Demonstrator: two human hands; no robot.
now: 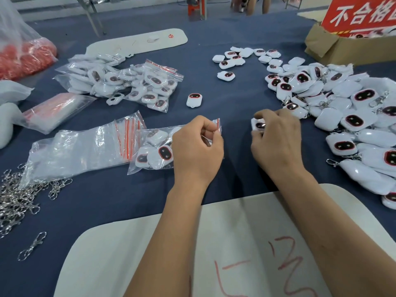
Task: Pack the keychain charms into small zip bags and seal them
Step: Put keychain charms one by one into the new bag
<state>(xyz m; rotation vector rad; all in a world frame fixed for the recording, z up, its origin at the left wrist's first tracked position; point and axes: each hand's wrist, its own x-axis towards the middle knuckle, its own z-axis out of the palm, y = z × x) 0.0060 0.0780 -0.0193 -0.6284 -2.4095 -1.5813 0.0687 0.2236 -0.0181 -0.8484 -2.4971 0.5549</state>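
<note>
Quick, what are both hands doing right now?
Left hand: pinching the red-striped mouth of a clear plastic zip bag partly filled with charms.
Right hand: fingers curled around a white charm with a dark oval face.

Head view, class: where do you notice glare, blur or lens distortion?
Head view: glare streaks the clear zip bags and glossy charms; the right hand looks slightly motion-blurred; wide-angle bending curves the cardboard box and the frame's edges; lighting is soft, shadows faint.
</note>
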